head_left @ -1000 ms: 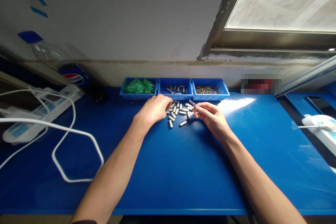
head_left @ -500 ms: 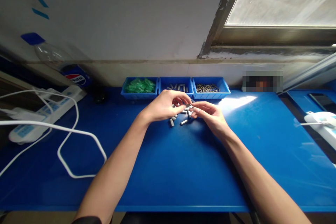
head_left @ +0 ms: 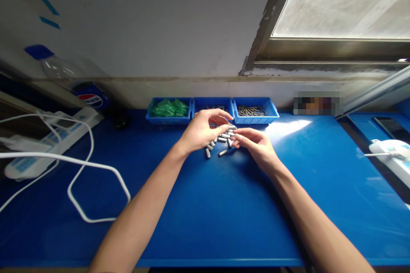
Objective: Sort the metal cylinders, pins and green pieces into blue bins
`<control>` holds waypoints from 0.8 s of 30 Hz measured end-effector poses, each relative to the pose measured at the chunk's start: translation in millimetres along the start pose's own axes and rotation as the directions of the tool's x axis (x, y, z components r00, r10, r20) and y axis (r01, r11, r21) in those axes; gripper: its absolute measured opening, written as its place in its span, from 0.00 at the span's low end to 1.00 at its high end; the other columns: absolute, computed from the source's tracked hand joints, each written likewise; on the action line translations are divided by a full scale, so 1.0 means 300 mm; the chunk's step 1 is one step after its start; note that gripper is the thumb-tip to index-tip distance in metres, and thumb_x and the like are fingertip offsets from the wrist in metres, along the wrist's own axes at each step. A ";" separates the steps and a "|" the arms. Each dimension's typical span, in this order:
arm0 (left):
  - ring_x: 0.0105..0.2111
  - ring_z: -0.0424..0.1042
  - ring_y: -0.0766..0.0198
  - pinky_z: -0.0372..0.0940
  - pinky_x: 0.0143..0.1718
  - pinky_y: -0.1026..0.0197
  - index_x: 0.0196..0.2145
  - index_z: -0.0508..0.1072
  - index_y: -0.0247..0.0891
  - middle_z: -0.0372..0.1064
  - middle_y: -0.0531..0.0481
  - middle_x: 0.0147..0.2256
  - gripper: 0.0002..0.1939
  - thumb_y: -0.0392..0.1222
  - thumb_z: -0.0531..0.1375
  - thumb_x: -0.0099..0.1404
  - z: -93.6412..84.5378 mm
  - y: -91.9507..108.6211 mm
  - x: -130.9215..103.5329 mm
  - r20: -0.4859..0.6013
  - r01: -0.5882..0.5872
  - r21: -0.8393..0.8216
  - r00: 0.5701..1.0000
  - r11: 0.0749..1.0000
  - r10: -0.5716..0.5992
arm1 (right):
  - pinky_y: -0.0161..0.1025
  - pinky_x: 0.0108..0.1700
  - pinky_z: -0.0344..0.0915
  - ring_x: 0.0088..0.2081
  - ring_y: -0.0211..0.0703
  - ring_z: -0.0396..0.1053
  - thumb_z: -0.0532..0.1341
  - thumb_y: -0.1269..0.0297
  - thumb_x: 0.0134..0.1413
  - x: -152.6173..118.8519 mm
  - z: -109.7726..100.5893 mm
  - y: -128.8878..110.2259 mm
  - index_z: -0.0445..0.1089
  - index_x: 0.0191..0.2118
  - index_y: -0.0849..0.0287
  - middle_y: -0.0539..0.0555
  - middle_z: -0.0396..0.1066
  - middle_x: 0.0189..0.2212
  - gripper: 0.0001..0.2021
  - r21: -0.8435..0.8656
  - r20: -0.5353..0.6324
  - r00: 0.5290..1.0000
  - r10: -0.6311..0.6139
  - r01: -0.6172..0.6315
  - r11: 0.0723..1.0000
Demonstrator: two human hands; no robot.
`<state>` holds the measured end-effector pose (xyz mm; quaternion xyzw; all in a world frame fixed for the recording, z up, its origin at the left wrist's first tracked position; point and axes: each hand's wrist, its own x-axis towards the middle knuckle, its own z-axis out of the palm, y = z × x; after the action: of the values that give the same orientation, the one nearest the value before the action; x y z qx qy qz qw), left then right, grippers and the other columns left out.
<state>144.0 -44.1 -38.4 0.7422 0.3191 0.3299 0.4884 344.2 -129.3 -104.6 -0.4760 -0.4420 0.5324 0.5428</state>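
Watching from nearby, saw L hand point(head_left: 198, 131) & R hand point(head_left: 259, 148) close tog. at metal pcs point(head_left: 222, 140), on table point(head_left: 211, 209) just in front of bins point(head_left: 213, 101); couldn't tell if either gripped one.

The pieces point(head_left: 222, 153) are of metal, smooth and somewhat shiny; the rods point(head_left: 251, 111) are also metal, with a brassy look. The trays point(head_left: 258, 120) seem to be plastic. The table point(head_left: 221, 217) has a smooth, rather glossy surface. The bottle point(head_left: 59, 70) is clear plastic, the wall point(head_left: 160, 21) mostly matt.
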 end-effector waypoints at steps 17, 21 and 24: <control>0.34 0.78 0.58 0.63 0.32 0.62 0.35 0.82 0.41 0.81 0.48 0.36 0.11 0.28 0.64 0.59 -0.067 -0.029 -0.035 0.178 0.026 0.720 0.959 0.693 -0.222 | 0.41 0.41 0.72 0.34 0.43 0.77 0.76 0.53 0.54 0.005 -0.010 0.011 0.83 0.42 0.52 0.52 0.83 0.35 0.13 0.009 -0.012 1.000 0.024 -0.023 1.000; 0.31 0.76 0.59 0.59 0.30 0.62 0.35 0.80 0.41 0.80 0.48 0.34 0.12 0.27 0.62 0.60 -0.052 -0.034 -0.033 0.169 0.019 0.754 0.960 0.657 -0.222 | 0.40 0.41 0.72 0.34 0.42 0.77 0.76 0.53 0.55 0.006 -0.013 0.012 0.83 0.42 0.51 0.52 0.83 0.36 0.12 0.017 -0.010 1.000 0.027 -0.027 0.999; 0.30 0.75 0.60 0.60 0.30 0.63 0.37 0.80 0.41 0.79 0.47 0.34 0.14 0.25 0.61 0.58 -0.054 -0.035 -0.032 0.170 -0.010 0.771 0.967 0.636 -0.190 | 0.40 0.42 0.72 0.34 0.42 0.77 0.76 0.53 0.55 0.006 -0.016 0.013 0.83 0.42 0.51 0.52 0.83 0.36 0.12 0.012 -0.010 0.999 0.030 -0.030 0.999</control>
<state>123.9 -40.2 -45.1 0.8954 0.4052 0.0486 0.1780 348.3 -127.8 -109.3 -0.4822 -0.4290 0.5406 0.5396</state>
